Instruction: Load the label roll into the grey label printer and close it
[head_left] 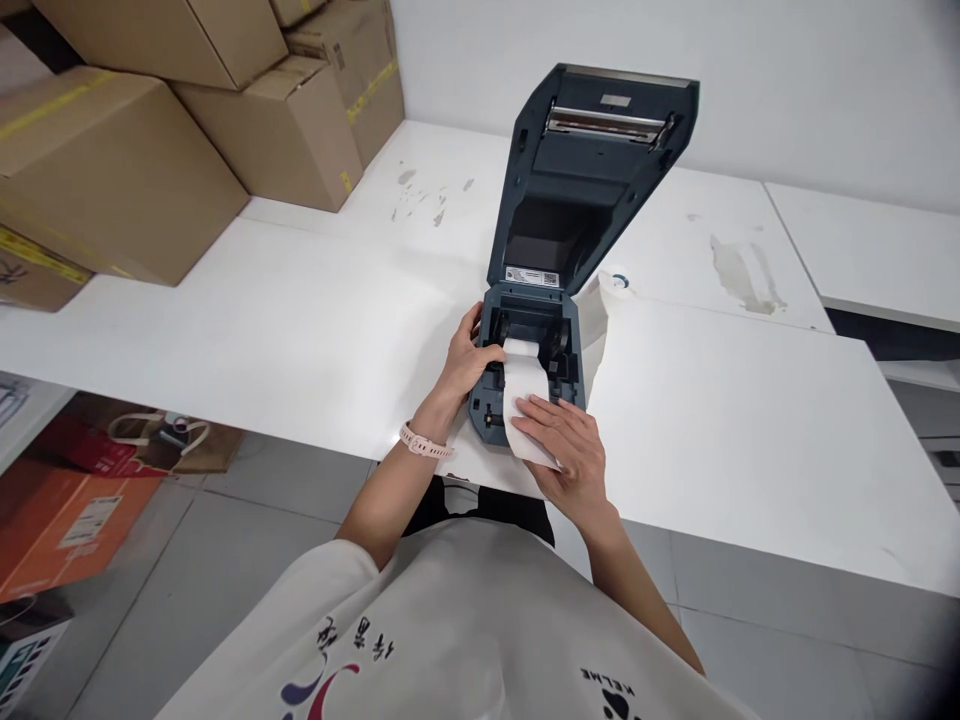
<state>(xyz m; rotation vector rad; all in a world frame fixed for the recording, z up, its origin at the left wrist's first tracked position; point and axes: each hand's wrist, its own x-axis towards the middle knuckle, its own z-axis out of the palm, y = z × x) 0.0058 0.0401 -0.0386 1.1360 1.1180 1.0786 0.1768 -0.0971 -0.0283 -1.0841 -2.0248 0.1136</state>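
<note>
A dark blue-grey label printer stands on the white table with its lid raised and tilted back. Inside lies a white label roll, and its paper strip runs forward over the printer's front edge. My left hand grips the printer's left wall, fingers outside and thumb reaching in beside the roll. My right hand is closed on the loose end of the strip, fingers laid over the top. Its thumb is mostly hidden under the paper.
Several cardboard boxes are stacked at the back left of the white table. A small blue-and-white round item lies right of the printer. Below at left, an orange box and a paper bag stand on the floor.
</note>
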